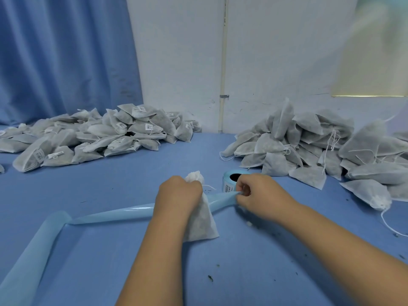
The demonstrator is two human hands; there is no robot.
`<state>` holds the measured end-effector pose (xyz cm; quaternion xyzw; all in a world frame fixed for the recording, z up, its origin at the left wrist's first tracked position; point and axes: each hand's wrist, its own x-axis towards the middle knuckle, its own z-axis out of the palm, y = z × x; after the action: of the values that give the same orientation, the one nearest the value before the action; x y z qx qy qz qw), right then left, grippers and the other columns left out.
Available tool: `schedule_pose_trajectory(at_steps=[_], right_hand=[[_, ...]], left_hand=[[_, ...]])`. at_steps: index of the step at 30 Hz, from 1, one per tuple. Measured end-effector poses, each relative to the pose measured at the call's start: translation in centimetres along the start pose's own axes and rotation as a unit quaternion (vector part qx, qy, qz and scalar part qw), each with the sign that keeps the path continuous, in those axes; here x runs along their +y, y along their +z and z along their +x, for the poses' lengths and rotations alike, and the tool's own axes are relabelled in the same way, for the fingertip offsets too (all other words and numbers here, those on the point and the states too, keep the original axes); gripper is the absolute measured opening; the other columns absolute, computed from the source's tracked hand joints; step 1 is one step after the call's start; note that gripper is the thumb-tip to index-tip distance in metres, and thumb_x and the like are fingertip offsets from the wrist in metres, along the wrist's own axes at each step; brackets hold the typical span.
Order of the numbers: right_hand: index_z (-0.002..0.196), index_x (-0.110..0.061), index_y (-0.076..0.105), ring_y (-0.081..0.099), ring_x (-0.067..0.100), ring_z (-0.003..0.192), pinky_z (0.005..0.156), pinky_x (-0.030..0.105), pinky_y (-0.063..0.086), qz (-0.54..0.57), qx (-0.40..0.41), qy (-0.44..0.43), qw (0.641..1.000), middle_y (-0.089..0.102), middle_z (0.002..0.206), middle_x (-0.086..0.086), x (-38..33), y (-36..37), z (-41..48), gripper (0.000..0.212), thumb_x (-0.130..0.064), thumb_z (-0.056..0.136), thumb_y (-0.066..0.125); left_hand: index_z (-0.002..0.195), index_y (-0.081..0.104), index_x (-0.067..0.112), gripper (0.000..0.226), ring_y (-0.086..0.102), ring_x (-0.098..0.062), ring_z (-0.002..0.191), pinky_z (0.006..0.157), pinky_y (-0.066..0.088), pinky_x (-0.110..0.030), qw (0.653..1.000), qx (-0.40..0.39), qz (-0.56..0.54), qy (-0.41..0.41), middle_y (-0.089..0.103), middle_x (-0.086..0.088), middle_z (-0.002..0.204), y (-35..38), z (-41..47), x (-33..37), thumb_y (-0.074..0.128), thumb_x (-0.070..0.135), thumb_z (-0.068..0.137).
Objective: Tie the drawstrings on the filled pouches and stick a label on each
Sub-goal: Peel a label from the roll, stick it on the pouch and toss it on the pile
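Pouch [204,221] at frame centre, on the table [242,250], with its neck bunched in the left hand [178,193], which grips it in a closed fist. A thin white drawstring [209,186] trails from the neck toward 2 o'clock. The right hand [258,193] pinches the backing strip [114,214] where it leaves the label roll [229,180], at 1 o'clock from the pouch; cannot tell whether a label is lifted yet. Judgement: label step in hand. To do it well, peel at a shallow angle, keep the pouch face flat and taut, and press the label from the middle outward. Pouch is soft, fuzzy non-woven cloth, translucent, with dark fill showing through. The strip is glossy pale blue, curling away to 8 o'clock. Labelled pile [99,133] at 10 o'clock, unlabelled pile [309,146] at 2 o'clock.
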<state>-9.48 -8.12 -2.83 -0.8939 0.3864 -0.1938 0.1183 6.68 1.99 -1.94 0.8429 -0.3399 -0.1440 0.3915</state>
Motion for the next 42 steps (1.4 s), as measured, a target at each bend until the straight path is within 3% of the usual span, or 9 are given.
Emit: schedule_pose_trajectory(at_steps=[3, 9, 13, 15, 20, 27, 32, 39, 42], right_hand=[[0.065, -0.028, 0.046, 0.05, 0.012, 0.073, 0.061, 0.029, 0.038, 0.004, 0.016, -0.001, 1.0, 0.053, 0.08, -0.006, 0.2, -0.1, 0.0, 0.021, -0.018, 0.079, 0.058], [0.065, -0.027, 0.044, 0.049, 0.015, 0.075, 0.063, 0.03, 0.039, 0.002, 0.029, -0.005, 1.0, 0.051, 0.079, -0.005, 0.4, 0.3, -0.3, 0.022, -0.014, 0.079, 0.055], [0.074, -0.029, 0.046, 0.05, 0.018, 0.082, 0.069, 0.031, 0.043, 0.003, 0.015, -0.011, 1.0, 0.052, 0.083, -0.004, 0.5, 0.4, -0.5, 0.02, -0.011, 0.08, 0.052], [0.088, -0.028, 0.051, 0.052, 0.018, 0.083, 0.068, 0.032, 0.045, -0.006, 0.001, -0.013, 1.0, 0.054, 0.083, -0.005, 0.5, 0.2, -0.7, 0.02, -0.01, 0.079, 0.05], [0.114, -0.03, 0.045, 0.056, 0.02, 0.088, 0.068, 0.033, 0.049, -0.069, 0.002, -0.026, 0.997, 0.058, 0.095, -0.008, 0.4, 0.4, -1.2, 0.037, -0.022, 0.079, 0.055], [0.113, -0.026, 0.041, 0.055, 0.021, 0.089, 0.062, 0.033, 0.039, -0.15, 0.046, -0.047, 0.986, 0.052, 0.104, -0.005, 0.1, 0.7, -1.2, 0.035, -0.036, 0.084, 0.057], [0.112, -0.022, 0.041, 0.054, 0.022, 0.088, 0.06, 0.032, 0.032, -0.199, 0.066, -0.053, 0.976, 0.05, 0.105, -0.002, -0.2, 0.7, -1.2, 0.03, -0.035, 0.087, 0.052], [0.125, -0.027, 0.04, 0.056, 0.023, 0.091, 0.066, 0.035, 0.044, -0.169, 0.066, -0.05, 0.982, 0.05, 0.111, -0.003, 0.1, 0.4, -1.7, 0.039, -0.031, 0.088, 0.05], [0.121, -0.026, 0.039, 0.057, 0.024, 0.09, 0.069, 0.037, 0.048, -0.129, 0.097, -0.037, 0.986, 0.052, 0.115, -0.002, 0.3, 0.2, -2.0, 0.035, -0.03, 0.089, 0.054]], left_hand=[[0.078, 0.052, 0.012, 0.016, 0.049, -0.014, 0.067, 0.051, 0.03, -0.028, 1.0, -0.002, -0.002, 0.007, 0.055, -0.003, 0.081, 0.0, -0.1, 0.2, 0.048, 0.024, 0.088], [0.078, 0.052, 0.012, 0.016, 0.049, -0.014, 0.067, 0.051, 0.03, -0.029, 1.0, -0.013, 0.001, 0.006, 0.054, -0.003, 0.081, 0.0, -0.4, 0.3, 0.048, 0.024, 0.088], [0.076, 0.05, 0.011, 0.017, 0.048, -0.016, 0.065, 0.051, 0.029, -0.029, 1.0, -0.01, 0.006, 0.004, 0.053, -0.004, 0.08, -0.1, -0.3, 0.2, 0.047, 0.023, 0.088], [0.076, 0.05, 0.011, 0.018, 0.047, -0.015, 0.065, 0.051, 0.029, -0.029, 1.0, -0.005, -0.001, 0.004, 0.053, -0.004, 0.08, -0.2, -0.3, 0.2, 0.047, 0.024, 0.089], [0.07, 0.045, 0.015, 0.024, 0.044, -0.016, 0.061, 0.05, 0.028, -0.03, 0.999, 0.003, -0.045, 0.006, 0.048, -0.001, 0.073, -0.4, -0.5, 0.5, 0.047, 0.028, 0.089], [0.067, 0.041, 0.015, 0.026, 0.041, -0.017, 0.058, 0.049, 0.026, -0.03, 0.997, -0.004, -0.076, 0.002, 0.043, -0.001, 0.071, -0.7, -1.1, 0.8, 0.047, 0.027, 0.089], [0.065, 0.039, 0.015, 0.027, 0.039, -0.018, 0.057, 0.049, 0.024, -0.03, 0.997, -0.002, -0.076, -0.002, 0.042, 0.0, 0.068, -0.8, -1.2, 0.9, 0.047, 0.025, 0.089], [0.065, 0.038, 0.016, 0.029, 0.038, -0.017, 0.056, 0.049, 0.024, -0.031, 0.997, -0.003, -0.08, -0.004, 0.041, 0.0, 0.067, -0.9, -1.4, 1.0, 0.047, 0.028, 0.09], [0.066, 0.039, 0.016, 0.028, 0.039, -0.017, 0.057, 0.048, 0.025, -0.031, 0.997, -0.007, -0.081, -0.008, 0.042, 0.0, 0.069, -1.0, -1.4, 1.1, 0.047, 0.028, 0.09]])
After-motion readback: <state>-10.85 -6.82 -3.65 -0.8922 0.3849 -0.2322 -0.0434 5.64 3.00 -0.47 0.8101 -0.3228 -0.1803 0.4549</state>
